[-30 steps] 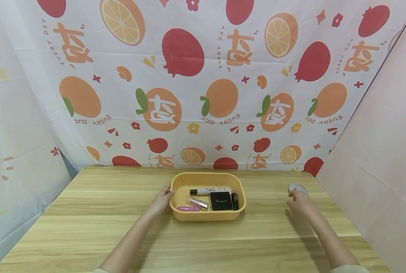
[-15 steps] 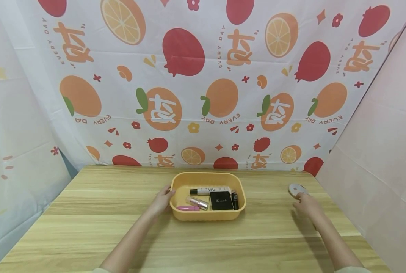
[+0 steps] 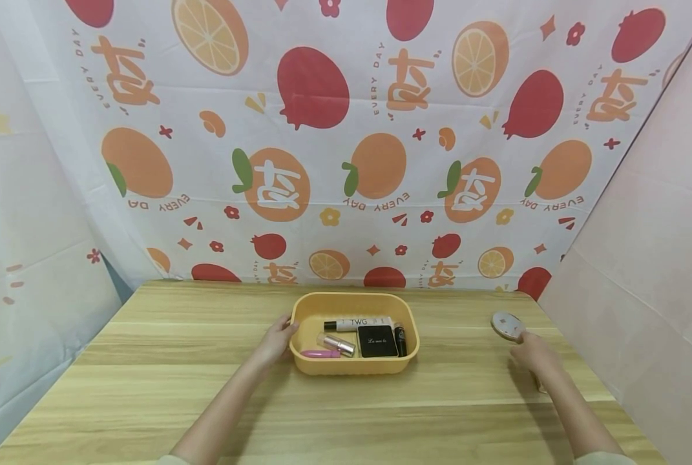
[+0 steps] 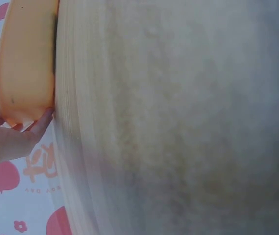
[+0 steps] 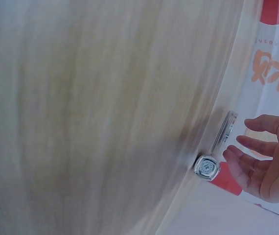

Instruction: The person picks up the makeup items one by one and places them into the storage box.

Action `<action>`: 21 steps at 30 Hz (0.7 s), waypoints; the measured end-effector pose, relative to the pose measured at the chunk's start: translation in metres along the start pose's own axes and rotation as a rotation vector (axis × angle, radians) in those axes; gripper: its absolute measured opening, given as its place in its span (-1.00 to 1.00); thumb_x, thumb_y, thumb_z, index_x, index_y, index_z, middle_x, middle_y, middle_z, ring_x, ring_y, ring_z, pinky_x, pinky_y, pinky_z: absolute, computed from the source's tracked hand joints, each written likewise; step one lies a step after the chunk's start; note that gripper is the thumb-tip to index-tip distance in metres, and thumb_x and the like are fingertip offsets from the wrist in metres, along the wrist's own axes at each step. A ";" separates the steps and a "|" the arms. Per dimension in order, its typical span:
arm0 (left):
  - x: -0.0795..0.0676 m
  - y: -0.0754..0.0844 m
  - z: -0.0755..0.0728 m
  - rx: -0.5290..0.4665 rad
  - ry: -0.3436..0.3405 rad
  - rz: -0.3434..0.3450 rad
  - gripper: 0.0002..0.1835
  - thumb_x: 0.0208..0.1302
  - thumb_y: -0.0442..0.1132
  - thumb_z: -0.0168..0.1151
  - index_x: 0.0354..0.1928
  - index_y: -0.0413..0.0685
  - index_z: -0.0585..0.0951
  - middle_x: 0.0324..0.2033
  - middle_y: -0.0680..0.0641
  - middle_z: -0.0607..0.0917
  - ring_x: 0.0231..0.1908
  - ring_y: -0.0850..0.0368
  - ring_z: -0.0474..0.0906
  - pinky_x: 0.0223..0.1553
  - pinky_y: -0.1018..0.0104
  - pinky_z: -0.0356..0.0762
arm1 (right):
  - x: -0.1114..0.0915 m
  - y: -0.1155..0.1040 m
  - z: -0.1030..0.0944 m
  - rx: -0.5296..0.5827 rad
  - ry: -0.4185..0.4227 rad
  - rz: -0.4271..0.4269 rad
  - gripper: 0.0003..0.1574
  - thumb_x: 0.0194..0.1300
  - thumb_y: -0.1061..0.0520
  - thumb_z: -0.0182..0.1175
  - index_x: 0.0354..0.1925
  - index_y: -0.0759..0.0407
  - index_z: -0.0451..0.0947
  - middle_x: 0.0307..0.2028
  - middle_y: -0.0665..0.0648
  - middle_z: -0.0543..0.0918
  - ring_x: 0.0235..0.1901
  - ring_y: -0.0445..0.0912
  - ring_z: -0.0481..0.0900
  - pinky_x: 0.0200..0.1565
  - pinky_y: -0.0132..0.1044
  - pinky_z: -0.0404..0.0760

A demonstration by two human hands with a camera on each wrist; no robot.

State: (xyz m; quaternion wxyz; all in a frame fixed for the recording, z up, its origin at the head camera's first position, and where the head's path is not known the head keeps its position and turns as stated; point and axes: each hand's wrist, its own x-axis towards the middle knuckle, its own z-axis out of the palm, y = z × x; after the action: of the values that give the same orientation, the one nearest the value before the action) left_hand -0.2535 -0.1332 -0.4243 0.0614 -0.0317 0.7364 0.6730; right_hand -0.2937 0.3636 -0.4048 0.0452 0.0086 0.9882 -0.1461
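Observation:
In the head view my left hand (image 3: 277, 340) holds the left end of a yellow plastic basket (image 3: 354, 367), with a digit over its rim. In the left wrist view, fingers press on the end wall of the basket (image 4: 27, 63). My right hand (image 3: 534, 355) is just nearer than a round, flat silver case (image 3: 506, 326) like a makeup compact. In the right wrist view the right hand (image 5: 264, 164) has its fingers loosely bent and apart, holding nothing, beside the case (image 5: 225, 131). Next to that lies a small item with a square, clear-edged end (image 5: 207, 168).
The basket contains a white TWG tube (image 3: 357, 323), a black square case (image 3: 377, 341), a black tube (image 3: 400, 341), a silver-pink lipstick (image 3: 336, 345) and a pink pen-like tube (image 3: 320, 354). A fruit-print cloth (image 3: 322, 174) hangs behind the wooden table (image 3: 346, 420).
My right hand has drawn back from the round silver case, toward me and to the right, uncovering its flat top. The left hand and basket stay in place.

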 end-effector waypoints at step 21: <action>0.000 -0.001 -0.001 0.007 -0.006 0.012 -0.46 0.44 -0.28 -0.26 0.35 -0.40 -0.05 0.27 -0.49 0.03 0.15 -0.37 0.21 0.05 -0.06 0.36 | -0.005 0.011 -0.003 -0.003 0.080 0.129 -0.48 0.11 0.17 0.06 -0.12 0.63 0.29 -0.36 0.46 0.46 -0.43 0.18 0.48 -0.53 -0.04 0.49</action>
State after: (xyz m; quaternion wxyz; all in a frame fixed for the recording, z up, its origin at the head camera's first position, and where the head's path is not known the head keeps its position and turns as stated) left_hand -0.2533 -0.1345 -0.4254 0.0597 -0.0247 0.7387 0.6709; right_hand -0.2891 0.3754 -0.4052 0.0152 0.0781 0.9869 -0.1407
